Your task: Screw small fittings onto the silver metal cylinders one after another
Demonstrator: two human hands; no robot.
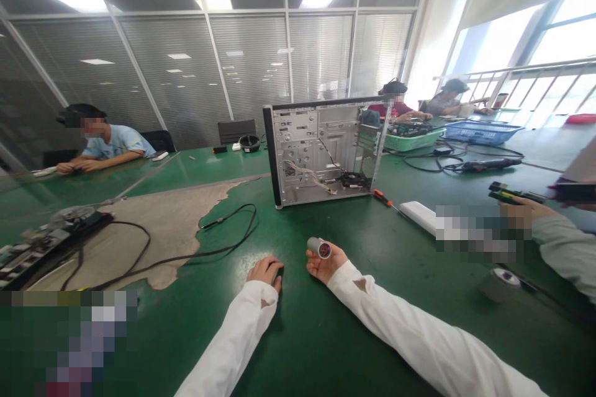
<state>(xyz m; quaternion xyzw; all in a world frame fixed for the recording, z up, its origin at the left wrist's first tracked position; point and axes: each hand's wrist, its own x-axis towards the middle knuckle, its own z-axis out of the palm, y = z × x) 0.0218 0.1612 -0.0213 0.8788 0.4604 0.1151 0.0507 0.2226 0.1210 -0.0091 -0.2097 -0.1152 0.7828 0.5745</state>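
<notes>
A short grey cylinder [320, 248] is in my right hand [328, 263], raised over the green table. Its round end faces me and shows dark red and black parts inside; their kind I cannot make out. My left hand [265, 271] rests on the tabletop to the left, palm down, fingers loosely bent and thumb apart. A dark patch shows between its thumb and fingers, perhaps only shadow. Beyond both hands an opened computer case [326, 155] stands upright, its bare metal inside, loose cables and a black fan [354, 180] showing.
A screwdriver [382, 198] lies by the case, near a white bar [421, 217]. Another grey cylinder [500, 285] stands at right, near a co-worker's hand [521, 214]. A black cable [233, 251] crosses the left side. Green [414, 141] and blue baskets [484, 132] sit behind; other people are seated around.
</notes>
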